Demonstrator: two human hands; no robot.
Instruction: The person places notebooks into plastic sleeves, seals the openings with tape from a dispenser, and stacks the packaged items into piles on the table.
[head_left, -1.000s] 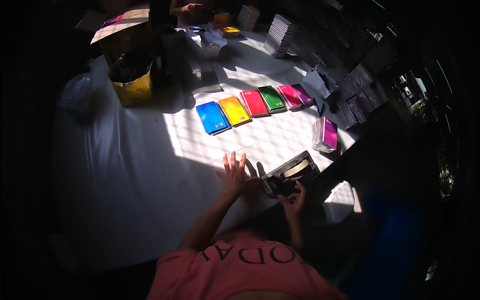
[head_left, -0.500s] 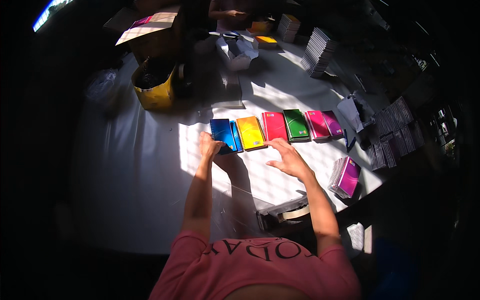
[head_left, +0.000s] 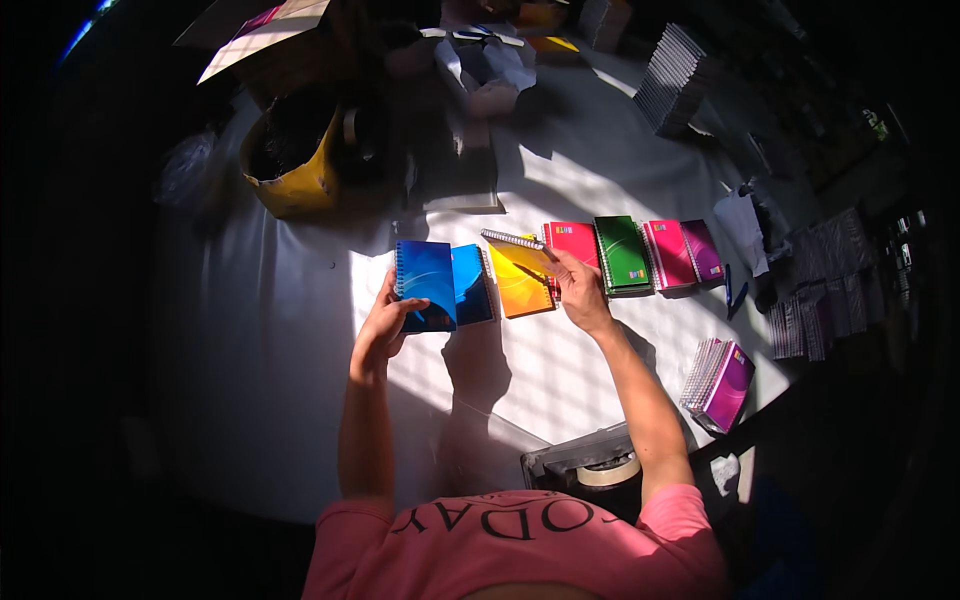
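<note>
My left hand [head_left: 385,320] grips a blue spiral notebook [head_left: 425,285], thumb across its lower cover. Half beside it lies another blue notebook [head_left: 472,285]. Between the fingers of my right hand [head_left: 582,292] is a yellow notebook [head_left: 518,252], tilted so its wire-bound edge shows. Under it another yellow notebook [head_left: 524,295] rests on the table. Continuing rightward, the row has a red-pink notebook [head_left: 573,245], a green notebook [head_left: 622,255], a pink notebook [head_left: 668,252] and a purple notebook [head_left: 703,250]. My right fingers partly hide the red-pink one.
A stack of purple notebooks [head_left: 722,385] leans near the right edge, below a blue pen [head_left: 735,290]. A tape dispenser [head_left: 575,462] sits at the near edge. Farther off are a yellow container [head_left: 300,185], crumpled paper [head_left: 490,70] and a tall notebook stack [head_left: 672,80].
My left hand has taken hold of a blue notebook and drawn it left off the other. My right hand has picked up a yellow notebook and tilted it. The view has shifted slightly.
</note>
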